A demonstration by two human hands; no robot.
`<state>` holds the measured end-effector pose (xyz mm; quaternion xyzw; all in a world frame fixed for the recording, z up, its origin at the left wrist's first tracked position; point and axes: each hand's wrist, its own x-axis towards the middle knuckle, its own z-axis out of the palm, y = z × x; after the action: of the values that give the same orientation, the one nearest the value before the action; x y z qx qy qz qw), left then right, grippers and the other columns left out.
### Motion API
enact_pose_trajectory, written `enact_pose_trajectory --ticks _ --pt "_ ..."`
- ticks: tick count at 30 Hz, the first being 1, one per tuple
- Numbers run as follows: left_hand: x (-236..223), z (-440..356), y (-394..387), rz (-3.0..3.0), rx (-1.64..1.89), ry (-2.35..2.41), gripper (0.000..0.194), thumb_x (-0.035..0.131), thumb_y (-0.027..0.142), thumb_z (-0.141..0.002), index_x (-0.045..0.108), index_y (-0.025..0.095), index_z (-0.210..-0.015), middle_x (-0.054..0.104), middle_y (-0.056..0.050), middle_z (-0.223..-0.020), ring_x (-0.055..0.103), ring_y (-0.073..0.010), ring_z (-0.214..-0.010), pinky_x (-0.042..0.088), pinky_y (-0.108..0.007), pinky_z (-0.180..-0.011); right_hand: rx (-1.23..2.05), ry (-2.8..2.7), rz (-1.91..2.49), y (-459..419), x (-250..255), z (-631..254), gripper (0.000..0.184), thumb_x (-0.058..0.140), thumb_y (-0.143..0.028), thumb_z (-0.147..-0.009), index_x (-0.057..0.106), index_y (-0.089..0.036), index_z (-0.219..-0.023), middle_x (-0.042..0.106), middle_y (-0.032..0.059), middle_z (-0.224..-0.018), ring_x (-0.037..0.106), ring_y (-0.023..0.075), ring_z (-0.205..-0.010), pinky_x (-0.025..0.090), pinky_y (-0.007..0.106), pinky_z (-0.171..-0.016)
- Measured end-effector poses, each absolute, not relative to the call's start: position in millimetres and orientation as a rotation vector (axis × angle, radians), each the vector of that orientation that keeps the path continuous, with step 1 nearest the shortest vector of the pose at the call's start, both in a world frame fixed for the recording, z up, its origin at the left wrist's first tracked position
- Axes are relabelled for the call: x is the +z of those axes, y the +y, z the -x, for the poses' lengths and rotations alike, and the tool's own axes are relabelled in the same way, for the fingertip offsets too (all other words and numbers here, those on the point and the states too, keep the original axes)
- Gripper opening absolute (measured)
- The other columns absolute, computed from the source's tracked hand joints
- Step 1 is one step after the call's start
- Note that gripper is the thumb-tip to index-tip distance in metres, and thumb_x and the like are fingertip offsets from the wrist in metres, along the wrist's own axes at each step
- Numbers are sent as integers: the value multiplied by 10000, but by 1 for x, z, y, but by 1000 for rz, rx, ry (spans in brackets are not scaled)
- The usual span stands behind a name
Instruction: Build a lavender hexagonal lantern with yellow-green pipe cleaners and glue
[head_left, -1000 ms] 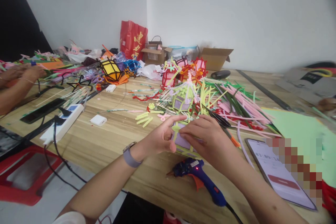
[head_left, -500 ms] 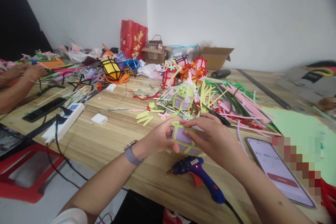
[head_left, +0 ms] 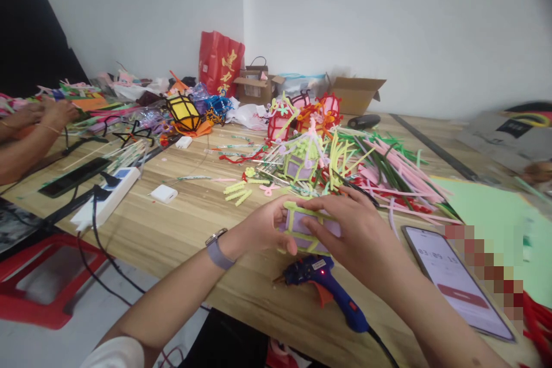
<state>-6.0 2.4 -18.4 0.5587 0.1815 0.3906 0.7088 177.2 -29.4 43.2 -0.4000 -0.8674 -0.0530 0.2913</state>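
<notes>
Since a second ago, the right hand (head_left: 353,224) has spread wider, clasping the lilac box (head_left: 298,223); the left hand (head_left: 263,227) grasps its other end, likely steadying it over the table (head_left: 202,207) near the glue gun (head_left: 330,284).

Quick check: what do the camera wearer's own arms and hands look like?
Both the left hand and right hand are ungloved. The left wrist wears a watch with a greyish-purple band; a white sleeve shows farther up that arm.
</notes>
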Motion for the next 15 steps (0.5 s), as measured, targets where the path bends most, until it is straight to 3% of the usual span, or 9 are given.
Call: enact_pose_trajectory --ticks 5,15 --pt "-23 7 3 -1253 885 403 893 899 450 -394 572 204 -1188 652 -91 -1119 593 -264 -1092 444 -360 -920 -305 -2273 972 -33 47 -175 139 523 -231 -911 662 -227 -902 703 54 -871 611 220 -833 380 440 -918" --pt "-20 6 2 -1366 882 419 931 887 478 -405 553 175 -1219 645 -127 -1153 565 -289 -1143 422 -381 -942 -218 -2330 905 -34 39 -163 155 535 -204 -919 680 -235 -877 648 38 -802 513 203 -786 368 347 -758"
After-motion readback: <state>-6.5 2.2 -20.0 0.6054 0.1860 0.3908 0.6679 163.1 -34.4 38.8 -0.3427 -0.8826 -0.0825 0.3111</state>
